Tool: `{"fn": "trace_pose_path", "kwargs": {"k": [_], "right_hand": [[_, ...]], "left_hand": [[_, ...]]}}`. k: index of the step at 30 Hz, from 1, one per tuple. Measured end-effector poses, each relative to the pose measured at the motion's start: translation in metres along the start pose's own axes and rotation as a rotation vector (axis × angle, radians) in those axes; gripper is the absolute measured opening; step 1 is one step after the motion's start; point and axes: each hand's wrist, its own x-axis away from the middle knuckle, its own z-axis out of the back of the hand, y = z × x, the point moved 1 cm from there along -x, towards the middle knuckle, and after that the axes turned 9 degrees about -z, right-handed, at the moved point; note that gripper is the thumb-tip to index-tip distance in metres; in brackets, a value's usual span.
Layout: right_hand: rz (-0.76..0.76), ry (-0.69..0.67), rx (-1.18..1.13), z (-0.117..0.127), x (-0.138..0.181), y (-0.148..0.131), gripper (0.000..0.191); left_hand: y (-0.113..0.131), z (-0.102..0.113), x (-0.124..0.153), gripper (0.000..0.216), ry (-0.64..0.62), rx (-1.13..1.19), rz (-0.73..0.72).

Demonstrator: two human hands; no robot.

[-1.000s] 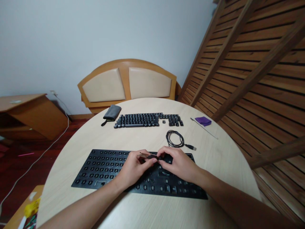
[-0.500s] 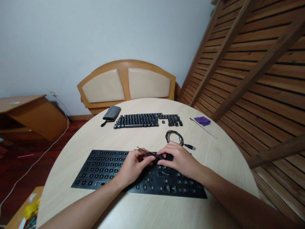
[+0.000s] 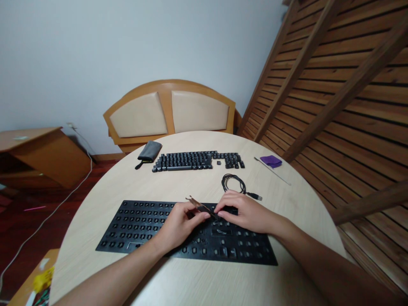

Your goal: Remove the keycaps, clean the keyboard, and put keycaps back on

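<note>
Keyboard base, just one: lay flat near six o'clock on one round table, beneath both hands, with rows of openings too many to count surely. With the left hand, over the middle of the base, gripped one pronged tool narrowly between thumb and fingers, prongs aimed at eleven o'clock. With the right hand, at three o'clock from the tool, held thumb and fingertips nearly together by the tool's other end; could not tell a pinch from a narrow gap. Just past those fingers, toward twelve, saw one coiled cable with one plug showing. Near twelve on the table, counted two main groups of black keycaps and one lone cap between. At eleven, noted one grey pouch; at two, one purple cloth beside one thin rod.
</note>
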Motion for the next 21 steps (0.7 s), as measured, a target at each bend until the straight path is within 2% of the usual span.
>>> {"fn": "trace_pose_path", "kwargs": {"k": [7,13,18,21], "right_hand": [[0.044,-0.015,0.06,0.004,0.002,-0.003,0.024],[0.079,-0.08,0.105,0.005,0.002,-0.003,0.021],[0.037,-0.049,0.027,0.007,0.003,0.003,0.009],[-0.011,-0.019,-0.01,0.008,0.005,0.007,0.018]], "left_hand": [[0.002,0.001,0.0,0.028,-0.006,0.014,0.002],[0.003,0.0,0.0,0.027,-0.011,0.005,-0.016],[-0.001,0.0,0.001,0.032,0.01,0.025,0.049],[-0.002,0.001,0.001,0.032,0.015,0.043,0.077]]}}
